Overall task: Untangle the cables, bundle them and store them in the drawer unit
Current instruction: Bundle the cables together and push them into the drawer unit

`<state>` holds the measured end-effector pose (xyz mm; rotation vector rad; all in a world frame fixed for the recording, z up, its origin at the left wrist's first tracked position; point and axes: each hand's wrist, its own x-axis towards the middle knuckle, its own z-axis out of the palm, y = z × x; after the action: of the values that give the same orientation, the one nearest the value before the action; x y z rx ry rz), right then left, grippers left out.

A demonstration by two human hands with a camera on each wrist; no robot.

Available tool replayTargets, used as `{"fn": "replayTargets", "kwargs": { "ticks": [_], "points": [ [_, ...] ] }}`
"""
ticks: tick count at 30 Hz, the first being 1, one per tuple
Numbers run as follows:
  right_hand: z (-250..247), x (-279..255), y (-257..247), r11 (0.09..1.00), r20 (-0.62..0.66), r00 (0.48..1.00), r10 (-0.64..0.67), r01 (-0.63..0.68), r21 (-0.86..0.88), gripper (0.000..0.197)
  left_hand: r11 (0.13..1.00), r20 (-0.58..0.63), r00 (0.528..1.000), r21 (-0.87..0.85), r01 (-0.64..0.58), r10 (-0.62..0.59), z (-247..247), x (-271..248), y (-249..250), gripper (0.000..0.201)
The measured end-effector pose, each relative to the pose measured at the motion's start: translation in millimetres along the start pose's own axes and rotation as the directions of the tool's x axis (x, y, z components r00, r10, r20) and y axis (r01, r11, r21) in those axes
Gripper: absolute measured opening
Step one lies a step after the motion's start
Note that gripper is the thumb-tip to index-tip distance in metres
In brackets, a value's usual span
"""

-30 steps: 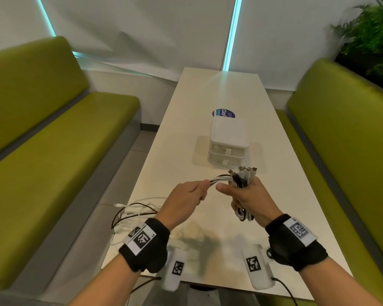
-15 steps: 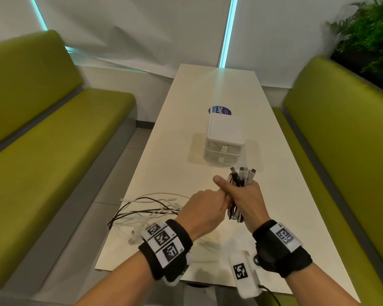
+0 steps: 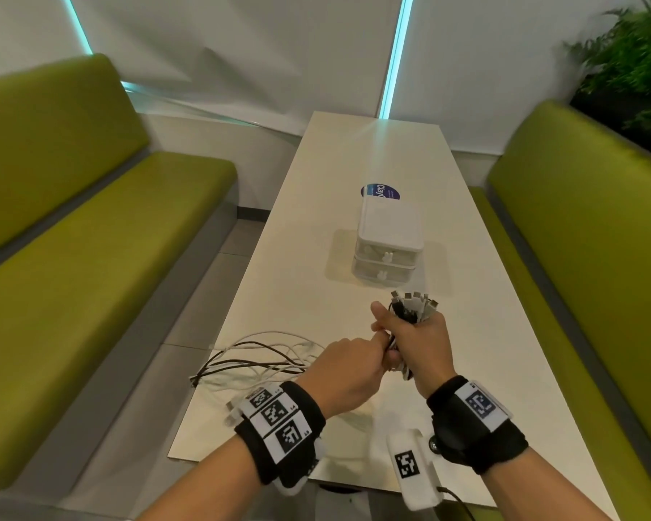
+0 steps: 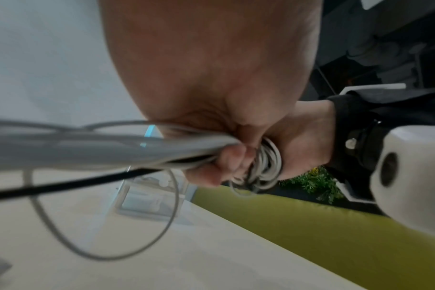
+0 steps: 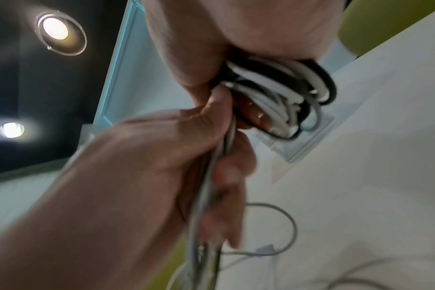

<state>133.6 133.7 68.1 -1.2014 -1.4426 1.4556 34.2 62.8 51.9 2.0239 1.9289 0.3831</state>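
My right hand [image 3: 414,336] grips an upright bundle of white and black cables [image 3: 414,306], its plug ends sticking out above the fist; the coiled loops [image 5: 281,86] show below the palm in the right wrist view. My left hand [image 3: 350,366] is closed round the loose strands [image 4: 137,149] right beside the right fist. The remaining cable lengths [image 3: 256,359] trail in a loose tangle on the table's near left. A small white two-drawer unit [image 3: 388,250] stands mid-table beyond the hands, both drawers closed.
The long white table [image 3: 354,163] runs away from me between two green benches [image 3: 91,257], [image 3: 579,238]. A round blue sticker [image 3: 378,191] lies behind the drawer unit. A plant [image 3: 632,62] stands at the far right.
My left hand has drawn in against the right fist, down and towards me. More loose cable now lies on the near left of the table.
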Motion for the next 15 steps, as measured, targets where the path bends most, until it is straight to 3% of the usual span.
{"fn": "replayTargets", "kwargs": {
  "ticks": [6,8,11,15],
  "points": [
    [8.5,-1.9,1.8,0.964,0.053,0.997,0.054,-0.066,0.257,0.021,0.994,-0.009,0.996,0.053,0.091,-0.091,-4.1,-1.9,-1.3,0.039],
    [7.7,-1.3,1.3,0.951,0.036,0.998,0.051,-0.060,0.302,0.022,0.994,-0.007,0.994,-0.034,0.108,-0.109,-8.5,-3.0,0.3,0.040],
    [4.7,-1.9,-1.5,0.929,0.068,0.996,0.056,-0.077,0.361,0.016,0.985,0.067,0.992,-0.128,0.118,-0.110,-12.5,-7.5,-5.1,0.041],
    [0.6,-0.7,-2.6,0.895,0.093,0.992,0.081,-0.114,0.431,0.020,0.993,0.199,0.973,-0.014,0.120,-0.114,-14.8,-12.2,-29.6,0.041]
  ]
}}
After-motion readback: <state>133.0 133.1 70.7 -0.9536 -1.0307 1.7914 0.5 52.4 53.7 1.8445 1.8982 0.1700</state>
